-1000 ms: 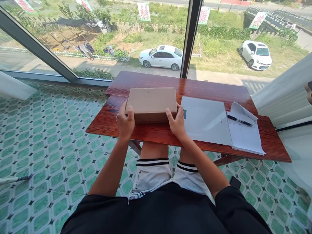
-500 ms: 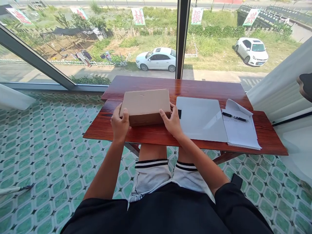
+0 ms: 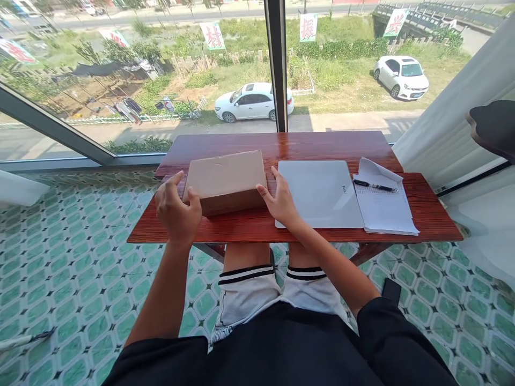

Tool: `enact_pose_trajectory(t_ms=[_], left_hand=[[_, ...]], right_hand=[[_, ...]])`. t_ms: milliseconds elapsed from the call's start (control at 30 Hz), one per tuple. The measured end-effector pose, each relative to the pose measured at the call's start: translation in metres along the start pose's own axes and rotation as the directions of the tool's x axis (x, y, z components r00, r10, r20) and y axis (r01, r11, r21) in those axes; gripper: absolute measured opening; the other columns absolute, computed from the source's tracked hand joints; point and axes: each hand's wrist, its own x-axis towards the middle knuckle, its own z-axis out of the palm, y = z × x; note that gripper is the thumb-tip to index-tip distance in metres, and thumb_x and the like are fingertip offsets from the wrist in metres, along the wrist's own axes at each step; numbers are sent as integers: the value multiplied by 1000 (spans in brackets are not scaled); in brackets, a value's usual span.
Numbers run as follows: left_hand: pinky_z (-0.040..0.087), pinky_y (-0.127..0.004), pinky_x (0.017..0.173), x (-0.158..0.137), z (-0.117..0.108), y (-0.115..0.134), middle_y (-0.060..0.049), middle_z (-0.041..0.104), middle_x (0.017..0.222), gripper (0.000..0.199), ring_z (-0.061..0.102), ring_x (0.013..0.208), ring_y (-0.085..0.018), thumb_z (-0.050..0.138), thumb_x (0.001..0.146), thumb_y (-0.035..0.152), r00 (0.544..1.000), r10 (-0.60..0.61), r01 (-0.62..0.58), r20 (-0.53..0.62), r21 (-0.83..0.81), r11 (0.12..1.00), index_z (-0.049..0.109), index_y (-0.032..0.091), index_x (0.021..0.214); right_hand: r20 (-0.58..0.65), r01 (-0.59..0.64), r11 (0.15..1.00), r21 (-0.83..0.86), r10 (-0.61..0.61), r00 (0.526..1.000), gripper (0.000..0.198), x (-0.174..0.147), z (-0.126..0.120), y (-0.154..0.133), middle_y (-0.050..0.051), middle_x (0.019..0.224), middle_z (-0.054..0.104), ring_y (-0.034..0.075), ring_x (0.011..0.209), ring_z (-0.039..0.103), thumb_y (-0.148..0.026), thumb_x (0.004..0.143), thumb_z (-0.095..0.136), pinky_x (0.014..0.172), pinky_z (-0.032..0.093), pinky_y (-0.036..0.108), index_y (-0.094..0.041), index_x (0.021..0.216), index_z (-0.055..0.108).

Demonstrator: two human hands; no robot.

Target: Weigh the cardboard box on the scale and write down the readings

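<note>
A closed brown cardboard box [image 3: 227, 177] rests on the left part of the red-brown wooden table [image 3: 237, 230], turned slightly askew. At its left end is my left hand [image 3: 178, 212], fingers raised and apart, the thumb by the box's front corner. My right hand [image 3: 284, 203] is open at the right end, thumb near the front corner and fingers spread over the gap beside the laptop. Whether either thumb touches the cardboard I cannot tell. A closed silver laptop [image 3: 317, 187] lies just right of my right hand.
Right of the laptop lies an open paper notebook [image 3: 386, 212] with a black pen [image 3: 374, 186] across it. A dark phone-like object [image 3: 391, 292] is low at the right. A window frame post [image 3: 277, 69] rises behind the table, and a white curtain [image 3: 454, 118] hangs at the right.
Both hands have loosened from the box's ends and their fingers have spread, the left hand moving outward. The box sits a little farther from the laptop and more askew. The view has shifted.
</note>
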Motion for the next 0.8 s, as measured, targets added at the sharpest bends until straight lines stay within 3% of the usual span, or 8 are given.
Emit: enact_pose_trajectory(t_ms=[167,400,467,533,567,633,700,800], left_hand=[[35,-49,115,5,-9,14,-10,65,128,45,48,135,-29,43,94,29,951,306,-302,-32,101,948,56,16,134],[36,-54,114,7,-10,71,-11,67,120,42,53,128,-32,57,83,32,902,429,-429,37,-14,903,63,23,124],[39,-56,111,4,-5,90,-10,69,117,42,57,122,-33,59,81,32,867,491,-489,81,-43,871,64,23,121],[44,-53,106,0,2,109,-8,70,116,41,61,116,-30,59,80,30,773,628,-626,93,-49,778,64,23,121],[47,-50,102,-3,6,118,-7,70,116,43,62,113,-27,58,80,27,690,720,-719,68,-46,694,63,25,123],[50,-42,96,-9,13,139,-4,71,117,50,63,108,-22,59,81,21,451,890,-892,-63,-45,449,58,29,130],[51,-36,94,-18,22,161,-2,71,115,48,63,107,-19,59,82,19,279,948,-960,-152,-31,278,57,31,129],[50,-34,96,-33,39,191,1,71,113,40,62,104,-15,60,86,24,127,976,-991,-175,-53,120,57,32,124]], right_hand=[[-26,125,990,-69,-127,992,63,1,-23,2,14,142,52,22,135,46,-59,99,34,118,36,39,-15,143,46],[-22,160,979,-124,-164,986,47,-3,-56,-4,11,130,59,22,122,54,-45,102,38,107,44,41,-21,141,47],[-31,149,977,-154,-156,987,45,-5,-69,-7,10,124,61,22,116,56,-42,102,40,103,46,41,-22,141,48],[-45,137,971,-195,-148,988,43,-5,-84,-9,9,117,63,22,109,58,-39,101,41,99,46,40,-22,141,49],[-55,134,966,-220,-149,987,43,-5,-92,-9,9,114,63,21,105,58,-38,101,42,98,47,40,-22,140,49],[-86,131,951,-278,-161,983,42,-4,-110,-7,9,108,63,20,99,58,-37,101,42,96,47,40,-21,139,50],[-134,126,931,-343,-181,974,42,-3,-130,-3,9,105,63,20,94,57,-37,101,42,93,47,39,-20,138,52],[-186,109,889,-446,-210,960,43,-1,-162,8,9,100,62,18,88,57,-40,102,41,89,47,38,-18,136,54]])
